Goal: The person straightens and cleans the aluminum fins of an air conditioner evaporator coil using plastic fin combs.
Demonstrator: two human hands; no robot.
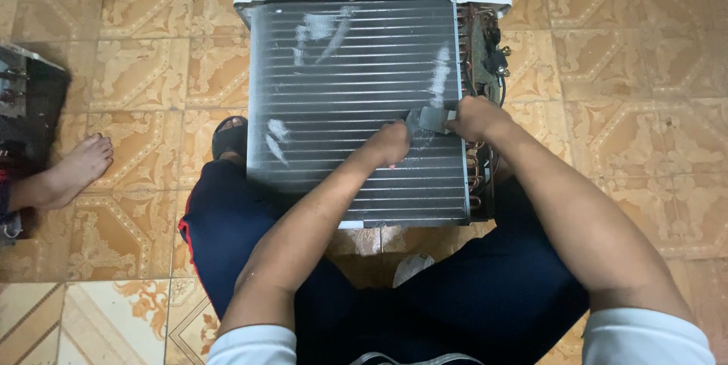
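A small flat grey metal comb-like tool [431, 119] is held between 2 hands over the right half of a silver finned rectangular coil block [356, 107] lying on the patterned tan floor tiles [629, 107]. The right hand [476, 117] is closed on the tool's right end; the left hand [388, 143] is curled at its left end. The tool's long axis runs left to right, across the fins.

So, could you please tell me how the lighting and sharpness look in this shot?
Head view: even indoor light, soft shadows beneath the legs; pale patches on the finned coil could be glare or flattened fins; the hands, left hand and right hand, look slightly soft; tiles bow at the edges.
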